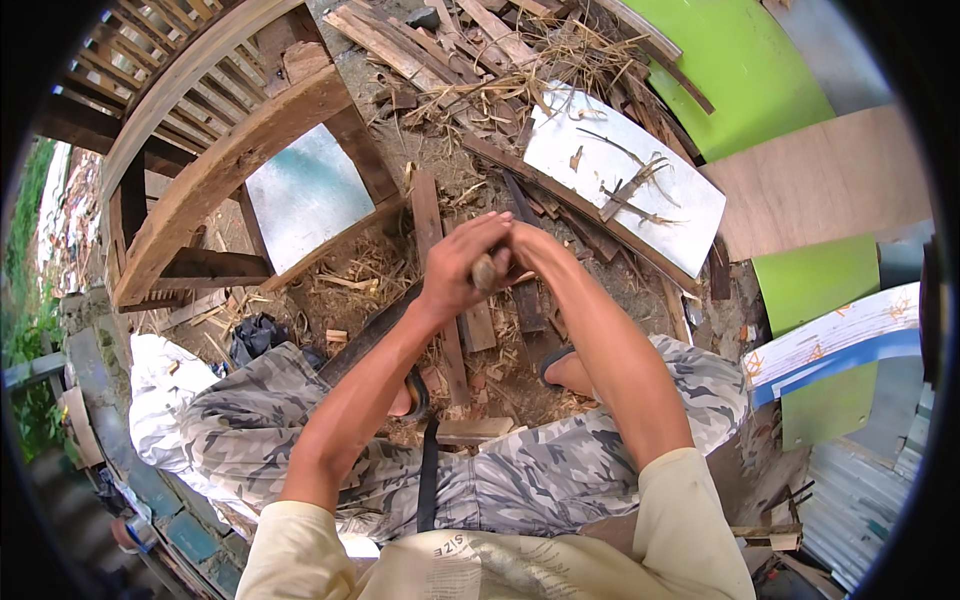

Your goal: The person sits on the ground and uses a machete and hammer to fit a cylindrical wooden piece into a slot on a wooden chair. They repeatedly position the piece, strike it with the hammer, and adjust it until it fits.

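My left hand point(455, 265) and my right hand point(522, 248) are closed together in front of me, over the ground between my knees. From between them pokes the rounded butt of a wooden handle point(485, 273). My fingers wrap around it, and whatever is at its other end is hidden behind my hands. Below lie a narrow brown plank point(426, 215), a shorter wood piece point(527, 306) and a dark board point(370, 335) slanting past my left forearm. Wood chips point(365, 265) and splinters are scattered around them.
A slatted wooden frame point(235, 135) stands at the far left. Scrap wood point(440, 50) and dry twigs heap at the back. A white panel point(640, 190), green sheets point(760, 70) and a plywood strip point(820, 170) lie to the right. My sandalled feet flank the planks.
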`<state>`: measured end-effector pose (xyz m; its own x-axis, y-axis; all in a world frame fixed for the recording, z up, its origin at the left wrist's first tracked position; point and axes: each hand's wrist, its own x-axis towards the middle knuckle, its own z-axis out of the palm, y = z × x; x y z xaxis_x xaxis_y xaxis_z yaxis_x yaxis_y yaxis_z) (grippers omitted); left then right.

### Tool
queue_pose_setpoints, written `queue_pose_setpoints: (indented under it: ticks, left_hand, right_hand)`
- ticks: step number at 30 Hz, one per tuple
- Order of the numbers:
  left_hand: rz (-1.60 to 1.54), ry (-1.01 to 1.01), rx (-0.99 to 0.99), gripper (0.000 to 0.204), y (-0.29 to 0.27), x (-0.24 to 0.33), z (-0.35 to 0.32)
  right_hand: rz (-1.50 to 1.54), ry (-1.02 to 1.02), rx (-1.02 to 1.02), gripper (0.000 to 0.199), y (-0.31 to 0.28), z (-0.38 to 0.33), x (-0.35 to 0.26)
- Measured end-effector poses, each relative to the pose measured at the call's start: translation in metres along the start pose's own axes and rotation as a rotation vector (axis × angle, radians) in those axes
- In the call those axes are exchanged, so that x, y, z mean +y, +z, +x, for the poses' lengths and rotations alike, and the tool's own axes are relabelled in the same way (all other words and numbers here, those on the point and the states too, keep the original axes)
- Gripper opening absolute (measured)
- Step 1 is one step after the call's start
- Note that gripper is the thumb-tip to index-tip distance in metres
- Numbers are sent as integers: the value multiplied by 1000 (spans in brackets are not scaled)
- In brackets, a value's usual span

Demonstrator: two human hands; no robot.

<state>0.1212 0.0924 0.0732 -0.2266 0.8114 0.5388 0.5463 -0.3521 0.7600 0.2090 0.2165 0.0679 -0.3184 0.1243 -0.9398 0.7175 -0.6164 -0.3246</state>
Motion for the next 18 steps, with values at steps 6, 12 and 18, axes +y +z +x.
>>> queue_pose_setpoints:
  ticks: [6, 12, 18]
  left_hand:
    - [-8, -359, 37, 32, -16, -10, 16]
    - [89, -396, 123, 38, -27, -33, 14]
    - [54, -354, 119, 38, -35, -35, 17]
  right_hand:
    - [-1203, -301, 761, 44, -61, 86, 118]
    - [-1575, -346, 877, 47, -96, 138, 210]
    - [-1241, -355, 374, 39, -80, 82, 180]
